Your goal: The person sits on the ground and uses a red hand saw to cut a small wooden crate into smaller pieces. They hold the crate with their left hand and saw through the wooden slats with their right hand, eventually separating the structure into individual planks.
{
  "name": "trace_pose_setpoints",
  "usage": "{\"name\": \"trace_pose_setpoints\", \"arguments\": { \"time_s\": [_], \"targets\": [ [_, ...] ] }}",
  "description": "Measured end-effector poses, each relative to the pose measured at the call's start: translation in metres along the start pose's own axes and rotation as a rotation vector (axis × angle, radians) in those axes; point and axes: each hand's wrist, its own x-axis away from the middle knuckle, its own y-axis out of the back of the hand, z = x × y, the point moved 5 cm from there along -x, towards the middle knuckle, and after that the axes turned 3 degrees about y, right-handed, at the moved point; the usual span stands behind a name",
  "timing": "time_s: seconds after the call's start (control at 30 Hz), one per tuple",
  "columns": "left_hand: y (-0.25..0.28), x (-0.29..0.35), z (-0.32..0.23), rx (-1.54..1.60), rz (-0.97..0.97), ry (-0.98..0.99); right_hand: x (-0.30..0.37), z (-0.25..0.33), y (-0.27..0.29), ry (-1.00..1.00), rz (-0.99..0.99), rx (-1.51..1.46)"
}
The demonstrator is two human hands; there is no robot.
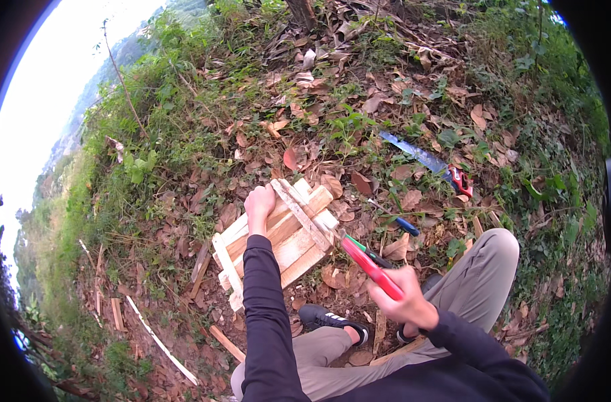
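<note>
A small crate-like frame of pale wooden slats (292,249) rests on the leaf-covered ground before me, tilted to one side. My left hand (260,203) is closed on its upper left edge, beside a rough cross strip (297,211). My right hand (404,297) grips a red-handled tool (371,266) that looks like pliers. The tool's metal head meets the right corner of the slats. A green-and-black handle (369,252) shows right beside the red one; I cannot tell whether both belong to one tool.
A handsaw (429,163) with a red-and-black handle lies at the right. Nearer is a blue-handled tool (404,224) with a thin metal shaft. Wood strips (161,340) are scattered at the left and by my shoe (325,316). Grass and dry leaves cover the slope.
</note>
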Motion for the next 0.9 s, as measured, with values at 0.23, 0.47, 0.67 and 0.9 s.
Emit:
{"name": "trace_pose_setpoints", "arguments": {
  "time_s": [0.23, 0.47, 0.67, 0.9],
  "targets": [
    [-0.007, -0.002, -0.007, -0.01, -0.037, 0.014, 0.0, -0.018, -0.007, -0.079, 0.016, 0.025],
    [-0.015, 0.023, -0.054, -0.04, -0.012, -0.064, -0.031, -0.044, -0.024, 0.124, -0.114, 0.152],
    [-0.006, -0.006, 0.002, 0.005, -0.046, 0.057, 0.014, -0.004, -0.016, 0.095, -0.083, 0.021],
    [-0.009, 0.002, -0.022, -0.012, -0.032, 0.015, -0.011, -0.021, -0.012, -0.019, -0.067, 0.01]
  ]
}}
